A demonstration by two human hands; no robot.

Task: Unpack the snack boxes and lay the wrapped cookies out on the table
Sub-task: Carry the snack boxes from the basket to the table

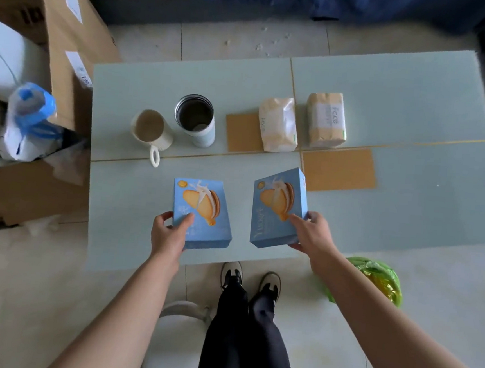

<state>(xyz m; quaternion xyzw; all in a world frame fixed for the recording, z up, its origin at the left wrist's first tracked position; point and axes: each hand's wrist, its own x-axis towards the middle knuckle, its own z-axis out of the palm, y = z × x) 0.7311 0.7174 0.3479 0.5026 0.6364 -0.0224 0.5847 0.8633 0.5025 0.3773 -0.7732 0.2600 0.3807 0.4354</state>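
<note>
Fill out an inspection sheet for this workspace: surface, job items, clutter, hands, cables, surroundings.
Surface: pale green table with two tan patches.
Job's things: left blue box and right blue box, both closed; no wrapped cookies laid out yet.
Clutter: mug, open steel tumbler, two paper-wrapped packs.
Hands: left hand grips the left box; right hand grips the right box.
Cables: nothing seen.
Surroundings: cardboard cartons at left, green bag on the floor, chair below.

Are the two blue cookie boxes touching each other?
Apart. The head view shows bare table between the left cookie box and the right cookie box.
</note>
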